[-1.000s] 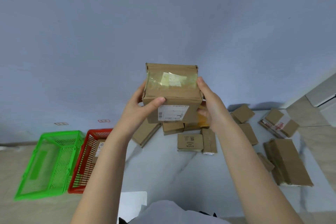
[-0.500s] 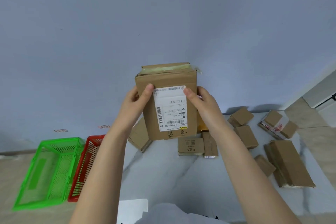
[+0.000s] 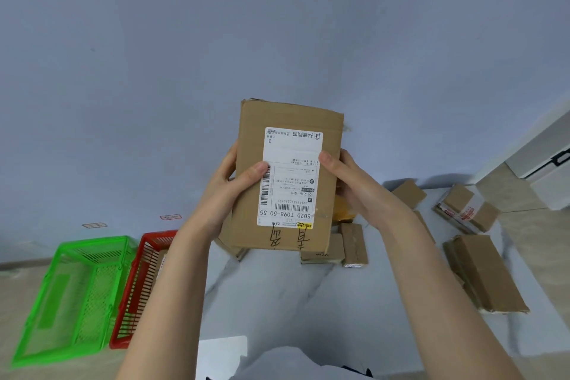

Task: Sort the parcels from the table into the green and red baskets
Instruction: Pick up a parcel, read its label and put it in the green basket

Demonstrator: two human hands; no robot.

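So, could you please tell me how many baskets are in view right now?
2. The green basket sits on the floor at the far left; the red basket stands right beside it, next to the table, partly hidden by the left forearm.

Soft, even indoor light falls without glare, faint shadows lie on the tabletop (image 3: 277, 302), focus is fairly sharp, and wide-angle distortion bends the edges.
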